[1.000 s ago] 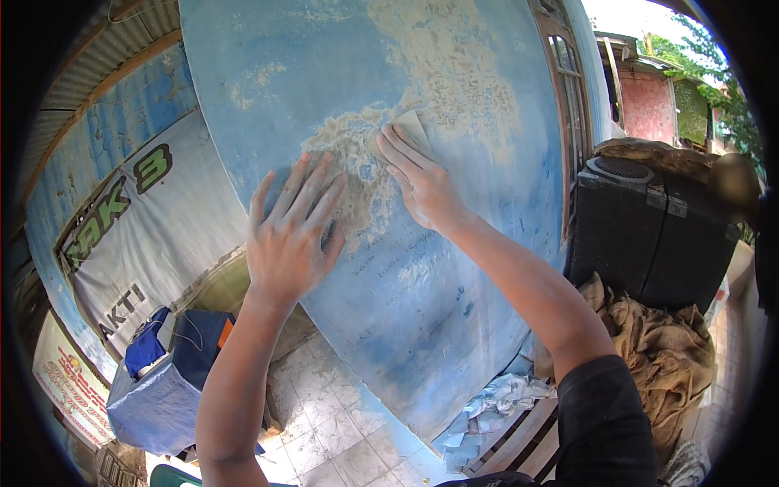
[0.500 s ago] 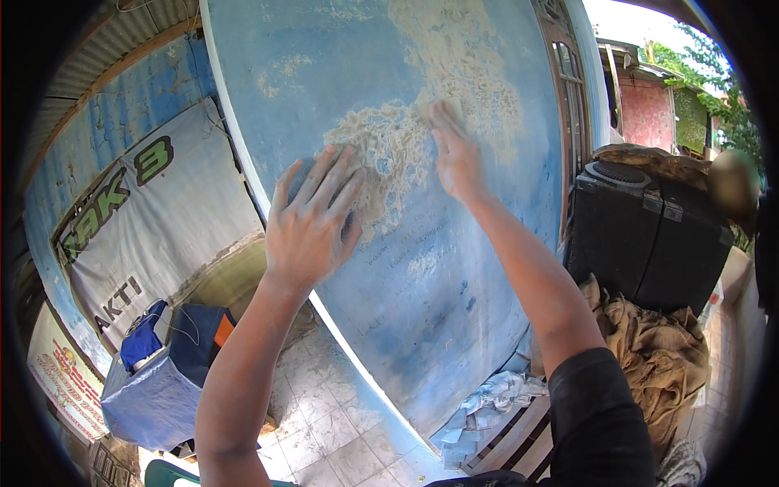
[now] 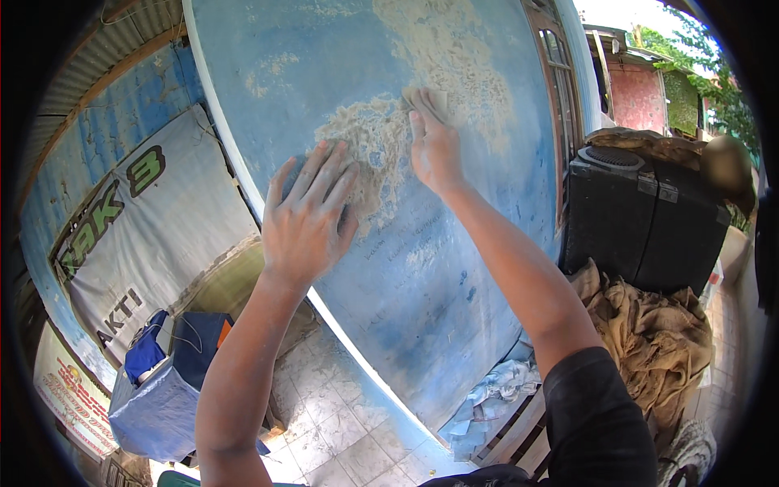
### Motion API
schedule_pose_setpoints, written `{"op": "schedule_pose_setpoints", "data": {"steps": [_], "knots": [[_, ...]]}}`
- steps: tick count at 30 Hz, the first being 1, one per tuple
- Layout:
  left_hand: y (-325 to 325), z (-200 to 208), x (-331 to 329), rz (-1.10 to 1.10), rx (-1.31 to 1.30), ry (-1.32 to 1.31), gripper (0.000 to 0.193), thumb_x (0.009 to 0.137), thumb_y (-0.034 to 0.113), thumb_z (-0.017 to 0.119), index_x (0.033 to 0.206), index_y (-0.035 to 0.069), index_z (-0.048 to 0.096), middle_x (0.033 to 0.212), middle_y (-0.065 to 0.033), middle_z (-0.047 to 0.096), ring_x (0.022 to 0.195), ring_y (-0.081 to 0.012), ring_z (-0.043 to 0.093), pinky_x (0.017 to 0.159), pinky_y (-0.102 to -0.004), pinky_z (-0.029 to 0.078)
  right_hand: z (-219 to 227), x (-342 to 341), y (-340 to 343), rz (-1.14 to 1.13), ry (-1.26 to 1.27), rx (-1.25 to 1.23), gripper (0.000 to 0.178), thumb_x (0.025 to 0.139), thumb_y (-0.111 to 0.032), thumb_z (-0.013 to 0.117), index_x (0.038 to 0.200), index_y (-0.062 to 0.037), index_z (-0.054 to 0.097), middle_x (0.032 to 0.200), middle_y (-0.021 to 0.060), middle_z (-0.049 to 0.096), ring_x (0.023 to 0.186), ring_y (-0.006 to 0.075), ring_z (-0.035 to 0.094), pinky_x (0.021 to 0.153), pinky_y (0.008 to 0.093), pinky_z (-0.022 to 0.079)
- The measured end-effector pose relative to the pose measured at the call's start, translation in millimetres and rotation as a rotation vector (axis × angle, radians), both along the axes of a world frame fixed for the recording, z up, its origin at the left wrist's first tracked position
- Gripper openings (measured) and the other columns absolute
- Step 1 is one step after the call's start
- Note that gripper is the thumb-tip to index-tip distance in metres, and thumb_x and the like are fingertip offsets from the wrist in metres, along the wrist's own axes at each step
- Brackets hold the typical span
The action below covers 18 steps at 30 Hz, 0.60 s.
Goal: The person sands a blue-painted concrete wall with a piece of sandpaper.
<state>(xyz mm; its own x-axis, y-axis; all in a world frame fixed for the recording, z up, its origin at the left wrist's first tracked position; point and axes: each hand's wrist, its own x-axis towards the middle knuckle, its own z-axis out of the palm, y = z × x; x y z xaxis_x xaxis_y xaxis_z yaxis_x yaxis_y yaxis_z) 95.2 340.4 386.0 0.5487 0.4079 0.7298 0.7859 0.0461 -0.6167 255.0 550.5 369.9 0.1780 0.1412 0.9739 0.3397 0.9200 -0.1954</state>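
Pale sheet (image 3: 440,101), being held under the fingers of the right hand (image 3: 438,150), is lying flat against a blue wall (image 3: 373,296); the fingers are covering most of it, and a corner is showing just to their right. These fingers are extending upward, pressing the sheet to the wall; whether the thumb is pinching its edge cannot be told. Beneath and around the right fingertips, a worn patch (image 3: 377,134) of bare, pitted surface is spreading down toward the left fingers and up beyond the right ones. To the left of and lower than the sheet, the left hand (image 3: 304,231) is resting palm-inward at the patch's left margin, its fingers spreading apart and grasping nothing. Well to the left of the left fingers, a pale banner (image 3: 191,211) is hanging; below them, a blue-covered box (image 3: 158,414) is standing beside the tiled floor (image 3: 324,414). Well to the right of the right fingers, black cases (image 3: 613,219) are standing above heaped brown sacking (image 3: 657,341). Far below those fingers, crumpled bluish sheeting (image 3: 491,398) is lying beside a slatted bench (image 3: 512,428).
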Motion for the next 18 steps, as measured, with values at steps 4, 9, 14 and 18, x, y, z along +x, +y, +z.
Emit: {"op": "schedule_pose_setpoints", "data": {"steps": [4, 9, 14, 18], "knots": [[-2.3, 1.3, -2.6, 0.010, 0.010, -0.002, 0.051, 0.087, 0.022, 0.076, 0.138, 0.016, 0.071, 0.160, -0.0042, 0.058, 0.152, -0.0237, 0.049, 0.124, -0.0510, 0.037, -39.1, -9.6, -18.4, 0.026, -0.189, 0.237, 0.044, 0.110, -0.011, 0.057, 0.154, -0.0078, 0.057, 0.162, 0.0150, 0.052, 0.151, 0.0310, 0.048, 0.119, 0.0424, 0.051], [0.6, -0.4, 3.9, -0.020, 0.013, -0.011, 0.051, 0.087, 0.023, 0.076, 0.138, 0.016, 0.071, 0.159, -0.0039, 0.059, 0.152, -0.0243, 0.050, 0.124, -0.0510, 0.037, -11.2, 38.0, 22.3, 0.018, -0.121, 0.013, 0.044, 0.110, -0.013, 0.057, 0.154, -0.0071, 0.057, 0.162, 0.0128, 0.053, 0.153, 0.0303, 0.045, 0.124, 0.0397, 0.046], [-1.0, -1.0, 3.6, 0.001, 0.010, -0.028, 0.051, 0.089, 0.023, 0.076, 0.139, 0.016, 0.071, 0.159, -0.0036, 0.060, 0.153, -0.0244, 0.049, 0.124, -0.0510, 0.037, -16.5, 15.9, -4.4, -0.053, -0.099, -0.068, 0.045, 0.109, -0.014, 0.061, 0.153, -0.0081, 0.057, 0.163, 0.0095, 0.053, 0.155, 0.0267, 0.043, 0.125, 0.0394, 0.046], [-2.0, -0.4, 2.3, 0.013, 0.015, -0.032, 0.051, 0.088, 0.022, 0.075, 0.139, 0.016, 0.071, 0.160, -0.0035, 0.058, 0.153, -0.0247, 0.048, 0.123, -0.0510, 0.037, -36.6, 18.3, -12.0, 0.031, -0.382, 0.224, 0.045, 0.110, -0.014, 0.058, 0.154, -0.0069, 0.056, 0.164, 0.0111, 0.050, 0.155, 0.0282, 0.042, 0.124, 0.0396, 0.046]]}}
